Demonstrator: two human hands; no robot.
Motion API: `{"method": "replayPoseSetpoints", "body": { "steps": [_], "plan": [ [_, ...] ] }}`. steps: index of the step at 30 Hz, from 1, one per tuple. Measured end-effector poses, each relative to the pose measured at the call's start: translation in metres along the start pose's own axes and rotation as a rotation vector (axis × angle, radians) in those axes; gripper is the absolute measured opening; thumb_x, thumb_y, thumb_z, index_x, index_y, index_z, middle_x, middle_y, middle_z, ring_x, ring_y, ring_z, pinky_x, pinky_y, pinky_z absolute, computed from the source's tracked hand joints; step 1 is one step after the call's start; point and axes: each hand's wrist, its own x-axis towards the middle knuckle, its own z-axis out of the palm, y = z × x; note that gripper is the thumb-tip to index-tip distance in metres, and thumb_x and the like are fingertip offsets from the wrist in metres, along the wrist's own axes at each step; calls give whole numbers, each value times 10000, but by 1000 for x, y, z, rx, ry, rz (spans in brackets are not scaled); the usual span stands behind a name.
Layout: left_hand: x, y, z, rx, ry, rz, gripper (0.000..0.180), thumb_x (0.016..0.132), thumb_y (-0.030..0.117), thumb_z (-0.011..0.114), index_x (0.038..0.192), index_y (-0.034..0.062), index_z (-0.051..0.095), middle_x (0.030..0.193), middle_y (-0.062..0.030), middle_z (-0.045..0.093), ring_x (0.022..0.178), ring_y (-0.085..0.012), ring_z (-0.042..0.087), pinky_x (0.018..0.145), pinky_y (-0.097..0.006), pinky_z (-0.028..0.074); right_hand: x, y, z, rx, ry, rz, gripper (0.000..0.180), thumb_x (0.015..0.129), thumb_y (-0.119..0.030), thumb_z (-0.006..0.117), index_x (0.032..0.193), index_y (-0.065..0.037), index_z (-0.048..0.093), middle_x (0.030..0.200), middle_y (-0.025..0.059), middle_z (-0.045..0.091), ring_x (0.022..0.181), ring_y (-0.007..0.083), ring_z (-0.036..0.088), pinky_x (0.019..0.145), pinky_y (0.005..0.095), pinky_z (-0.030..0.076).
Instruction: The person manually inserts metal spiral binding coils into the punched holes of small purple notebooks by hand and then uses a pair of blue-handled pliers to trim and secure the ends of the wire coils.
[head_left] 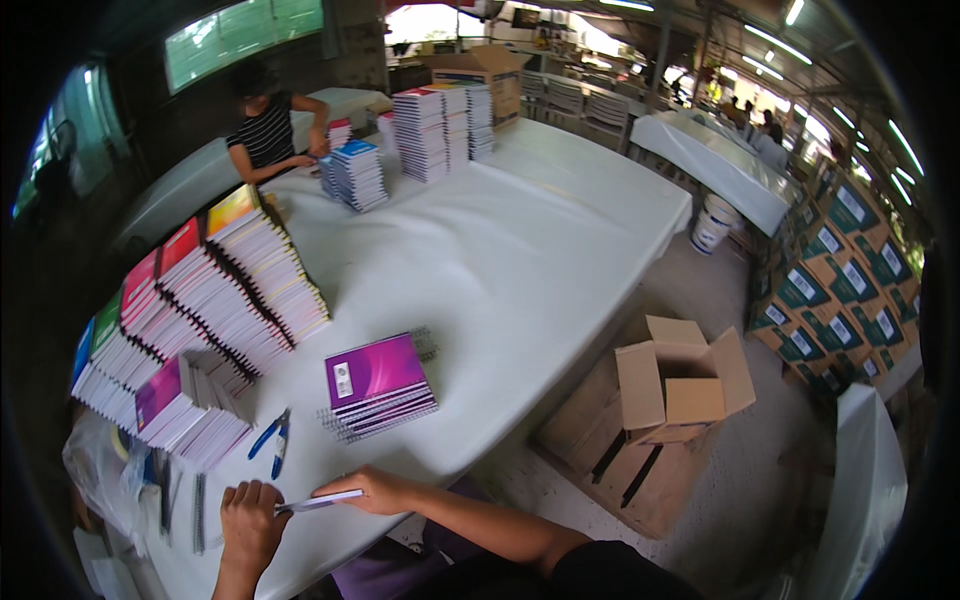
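Observation:
My left hand (pixel 250 520) is closed round one end of a thin notebook (pixel 325 500), seen nearly edge-on just above the near table edge. My right hand (pixel 375 492) grips its other end, thumb along the top. Ahead of my hands lies a short stack of purple-covered spiral notebooks (pixel 375 372), with wire coils poking out at both sides. Blue-handled pliers (pixel 272 442) rest on the table beside my left hand. Loose wire coils (pixel 199 512) lie farther left.
Tall rows of spiral notebooks (pixel 215 290) crowd the left side, near a clear plastic bag (pixel 105 475). Across the table (pixel 500 270), a person (pixel 265 130) handles notebooks by more stacks (pixel 420 135). An open carton (pixel 680 385) sits on a pallet; stacked cartons (pixel 845 285) stand right.

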Motion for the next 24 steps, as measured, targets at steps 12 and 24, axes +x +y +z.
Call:
{"method": "replayPoseSetpoints", "body": {
  "steps": [12, 24],
  "plan": [
    [-47, 43, 45, 12, -65, -295, 1018, 621, 739, 568, 1302, -4, 420, 1383, -296, 302, 1320, -456, 211, 1037, -626, 113, -17, -9, 29, -91, 102, -138, 415, 803, 82, 531, 1189, -63, 578, 1141, 134, 612, 998, 284, 611, 853, 323, 475],
    [-97, 28, 104, 47, 402, 284, 1064, 721, 776, 411, 1328, -92, 308, 1384, -376, 200, 1324, -512, 112, 967, -675, 172, -12, -10, 52, -217, 88, -249, 473, 726, 135, 514, 1158, -45, 581, 1110, 136, 618, 979, 314, 610, 816, 376, 505]
  ]
}}
